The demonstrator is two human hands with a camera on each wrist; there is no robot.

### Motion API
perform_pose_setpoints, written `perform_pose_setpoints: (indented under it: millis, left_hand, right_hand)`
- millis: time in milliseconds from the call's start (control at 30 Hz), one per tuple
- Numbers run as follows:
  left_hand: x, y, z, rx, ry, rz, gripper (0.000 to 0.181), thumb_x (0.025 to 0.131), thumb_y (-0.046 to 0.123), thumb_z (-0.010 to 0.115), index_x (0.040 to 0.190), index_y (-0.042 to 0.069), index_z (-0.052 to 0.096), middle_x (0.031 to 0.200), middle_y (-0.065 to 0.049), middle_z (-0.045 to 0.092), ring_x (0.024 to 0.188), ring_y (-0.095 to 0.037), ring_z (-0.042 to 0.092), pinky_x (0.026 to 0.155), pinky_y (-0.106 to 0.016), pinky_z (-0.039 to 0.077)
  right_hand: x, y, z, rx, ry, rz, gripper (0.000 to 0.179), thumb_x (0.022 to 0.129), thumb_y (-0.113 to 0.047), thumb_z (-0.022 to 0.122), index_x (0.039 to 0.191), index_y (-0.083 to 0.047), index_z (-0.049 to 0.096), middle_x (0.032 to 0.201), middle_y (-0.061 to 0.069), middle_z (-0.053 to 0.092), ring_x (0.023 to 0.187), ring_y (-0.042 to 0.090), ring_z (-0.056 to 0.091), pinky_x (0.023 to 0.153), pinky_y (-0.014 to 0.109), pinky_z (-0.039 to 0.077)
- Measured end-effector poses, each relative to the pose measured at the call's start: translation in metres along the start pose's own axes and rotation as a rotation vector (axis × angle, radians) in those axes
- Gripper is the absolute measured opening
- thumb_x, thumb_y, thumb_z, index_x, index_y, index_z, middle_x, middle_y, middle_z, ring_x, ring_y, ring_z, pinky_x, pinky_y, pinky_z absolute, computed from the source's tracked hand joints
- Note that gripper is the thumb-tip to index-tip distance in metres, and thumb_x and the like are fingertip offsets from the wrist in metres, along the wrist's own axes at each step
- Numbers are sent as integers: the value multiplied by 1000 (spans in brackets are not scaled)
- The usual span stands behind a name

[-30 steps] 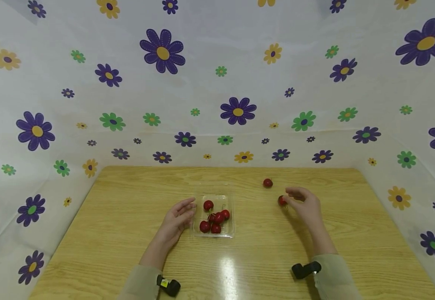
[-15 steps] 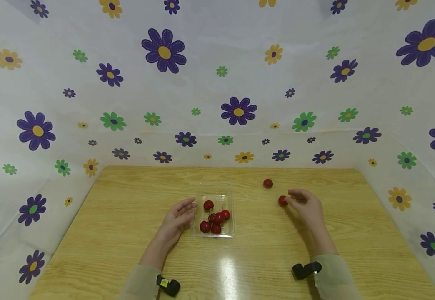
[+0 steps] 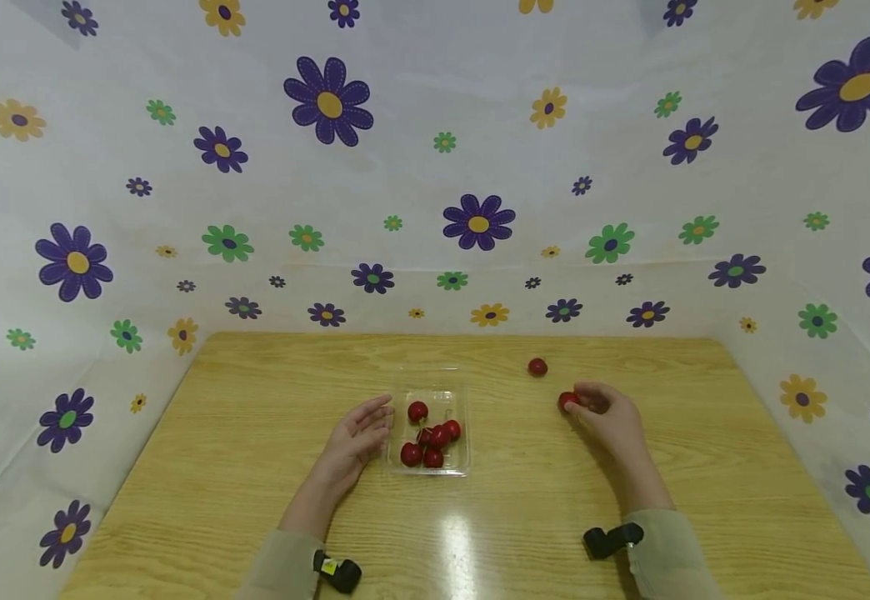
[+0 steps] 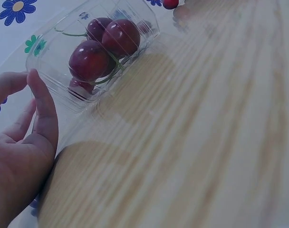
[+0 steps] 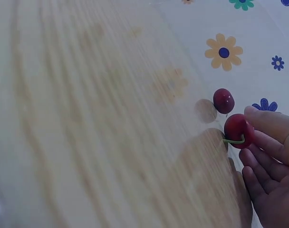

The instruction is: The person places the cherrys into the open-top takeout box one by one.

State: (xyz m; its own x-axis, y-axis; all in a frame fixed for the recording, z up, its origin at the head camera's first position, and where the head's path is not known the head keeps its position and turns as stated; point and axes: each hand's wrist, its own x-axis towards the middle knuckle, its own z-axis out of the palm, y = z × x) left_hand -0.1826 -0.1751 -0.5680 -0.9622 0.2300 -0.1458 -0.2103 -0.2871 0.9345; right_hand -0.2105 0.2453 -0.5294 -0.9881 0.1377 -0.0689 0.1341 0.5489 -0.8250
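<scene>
A clear plastic box (image 3: 467,450) with several red cherries (image 3: 438,435) in it stands near the middle of the wooden table. Beside its left wall is my left hand (image 3: 356,433), fingertips right at the rim and fingers loosely extended. In the left wrist view, the thumb and a finger of that hand (image 4: 28,147) come together at the box's corner. To the right, my right hand (image 3: 615,421) pinches a single cherry (image 3: 567,401) between thumb and fingers. Its green stem points away from the palm in the right wrist view, where the cherry (image 5: 237,130) overlaps the tabletop's edge.
Another loose cherry (image 3: 537,367) lies farther back, a little left of the right hand. A flower-printed white cloth (image 3: 405,167) rises behind the table (image 3: 270,375) and along both sides. Each wrist carries a black camera (image 3: 611,542).
The right hand's fingers have closed in around the cherry, which has shifted very slightly right. The left hand and the box stay where they were.
</scene>
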Motion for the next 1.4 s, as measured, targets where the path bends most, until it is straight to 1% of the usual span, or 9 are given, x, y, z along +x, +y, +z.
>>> perform_pose_setpoints:
  millis: [167, 233, 567, 767, 833, 1000, 1100, 1267, 1400]
  left_hand:
    - [0, 0, 0, 3, -4, -10, 62, 103, -9, 55, 161, -5, 33, 128, 4, 60, 107, -4, 61, 74, -15, 56]
    - [1, 0, 0, 1, -5, -11, 62, 103, -9, 55, 161, -5, 34, 128, 4, 60, 107, -4, 61, 74, -15, 56]
    - [0, 1, 0, 6, 2, 3, 63, 101, -5, 61, 160, -5, 37, 130, 2, 59, 107, -6, 61, 75, -16, 57]
    - [1, 1, 0, 4, -2, 3, 62, 102, -7, 58, 160, -6, 36, 130, 1, 59, 105, -5, 61, 74, -16, 57]
    - [1, 2, 0, 0, 3, -2, 62, 102, -6, 59, 160, -5, 37, 130, 1, 59, 104, -5, 61, 74, -16, 57]
    - [0, 2, 0, 3, 7, -5, 63, 102, -6, 61, 159, -6, 37, 130, 0, 59, 106, -6, 62, 74, -16, 57]
    - [0, 3, 0, 8, 7, -2, 61, 102, -7, 58, 159, -6, 36, 130, 0, 60, 107, -5, 63, 74, -16, 57]
    - [1, 2, 0, 1, 17, -13, 60, 103, -8, 56, 160, -5, 37, 130, 0, 61, 107, -5, 64, 73, -16, 56]
    - [2, 1, 0, 1, 23, -21, 60, 103, -8, 56, 160, -4, 37, 129, 2, 61, 107, -5, 64, 73, -16, 56]
  right_hand:
    - [0, 0, 0, -14, -31, -13, 47, 101, -17, 75, 141, 4, 62, 138, 29, 65, 125, 41, 63, 105, 44, 52]
    - [1, 1, 1, -23, -38, -23, 47, 100, -17, 75, 141, 4, 63, 137, 30, 65, 124, 43, 62, 106, 49, 51]
    - [5, 7, 3, -70, -42, -76, 43, 100, -13, 75, 138, 4, 65, 133, 29, 68, 119, 42, 65, 101, 42, 53]
    - [4, 5, 3, -54, -46, -71, 42, 100, -11, 74, 138, 6, 64, 132, 31, 68, 120, 43, 65, 106, 51, 53]
    - [4, 5, 3, -51, -45, -65, 42, 100, -11, 74, 138, 5, 64, 132, 30, 68, 119, 43, 65, 105, 49, 54]
    - [3, 5, 3, -52, -38, -60, 43, 100, -12, 75, 138, 4, 65, 131, 28, 68, 118, 40, 65, 94, 27, 51]
    - [3, 6, 3, -47, -31, -62, 43, 100, -12, 75, 138, 3, 65, 131, 28, 68, 118, 40, 65, 89, 18, 48]
    - [3, 5, 4, -34, -15, -60, 43, 100, -13, 75, 139, 3, 65, 131, 28, 68, 118, 39, 66, 86, 11, 45]
    - [3, 4, 6, -24, -6, -58, 44, 100, -14, 76, 139, 2, 65, 133, 28, 68, 120, 39, 65, 88, 13, 46]
